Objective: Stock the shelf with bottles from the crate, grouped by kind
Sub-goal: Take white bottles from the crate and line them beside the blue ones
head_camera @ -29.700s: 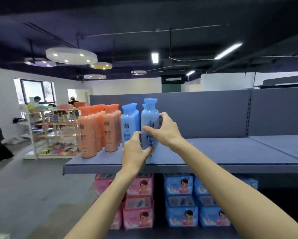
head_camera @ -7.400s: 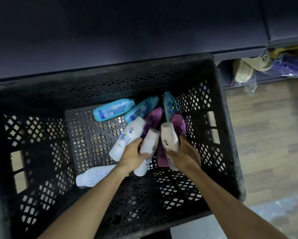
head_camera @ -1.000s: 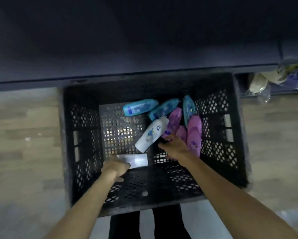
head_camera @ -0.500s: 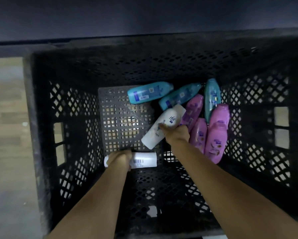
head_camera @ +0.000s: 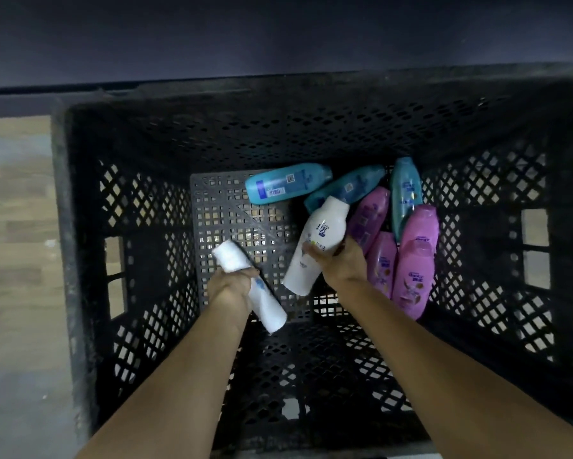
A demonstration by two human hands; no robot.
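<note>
- Left hand [head_camera: 229,286] is wrapped round one white bottle [head_camera: 249,286] inside the black crate [head_camera: 79,226]
- Right hand [head_camera: 339,261] is wrapped round another white bottle [head_camera: 318,240]
- Blue bottles [head_camera: 286,187] and purple bottles [head_camera: 412,273] lie on the crate floor

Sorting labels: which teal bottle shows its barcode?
The leftmost teal bottle, lying crosswise apart from the purple ones; its barcode label faces up.

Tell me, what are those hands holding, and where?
Each grips a white bottle around its middle: left hand one, right hand another.
</note>
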